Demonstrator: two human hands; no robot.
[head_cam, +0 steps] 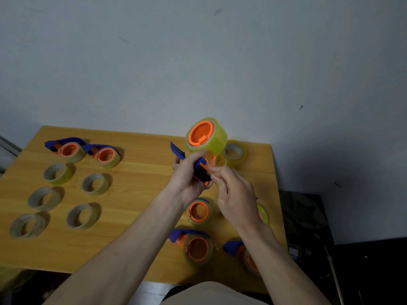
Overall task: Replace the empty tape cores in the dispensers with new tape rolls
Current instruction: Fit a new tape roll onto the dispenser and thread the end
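Dispenser, loaded with a tape roll, is gripped above the counter far edge by the left hand; right hand apparently pinches the tape end. No legible labels.

two dispensers at table back left; empty cores in front; loaded dispensers front right; held dispenser above.

The room was dim and evenly lit. Soft shadows fell right of the tape cores on the table. Edges bowed and blurred; the right corner lay dark.
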